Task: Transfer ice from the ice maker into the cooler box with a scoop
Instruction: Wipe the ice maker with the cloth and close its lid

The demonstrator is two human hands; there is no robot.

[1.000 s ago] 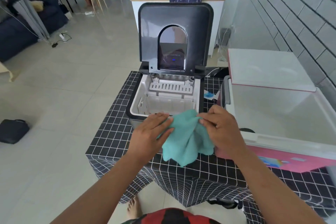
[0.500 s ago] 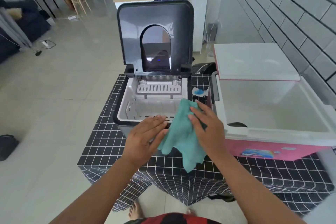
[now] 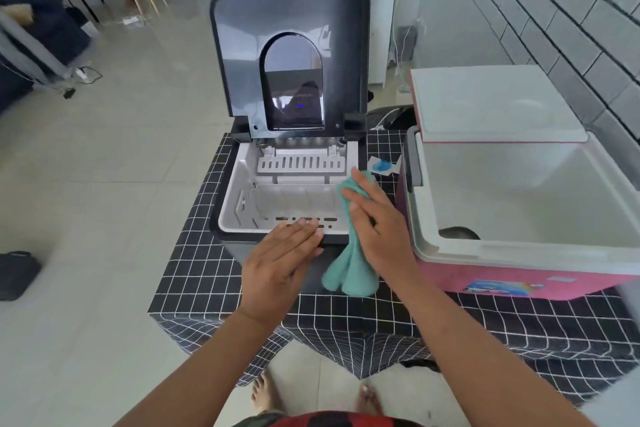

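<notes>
The ice maker (image 3: 289, 163) is standing on a table covered with a black checked tablecloth (image 3: 194, 274), and its dark lid (image 3: 289, 55) is standing open and upright. The white ice basket (image 3: 277, 204) inside is showing no ice that I can see.

The right hand (image 3: 379, 229) is pressing a teal cloth (image 3: 349, 274) against the front right corner of the ice maker – the fingers (image 3: 360, 191) are lying flat and straight on the cloth, not clenched, and the loose end of the cloth is hanging down in front of the machine. The left hand (image 3: 280, 267) is lying open, palm down, on the front rim of the ice maker, and it is holding nothing.

Just beside the ice maker, on its right side, the pink cooler box (image 3: 502, 277) is sitting with its white lid (image 3: 491, 104) open toward the back. A dark rounded object (image 3: 459, 233) is lying in the near left corner inside – I cannot tell what it is. A small blue and white packet (image 3: 382, 166) is lying on the tablecloth between the two machines. No scoop is recognisable in the view.
</notes>
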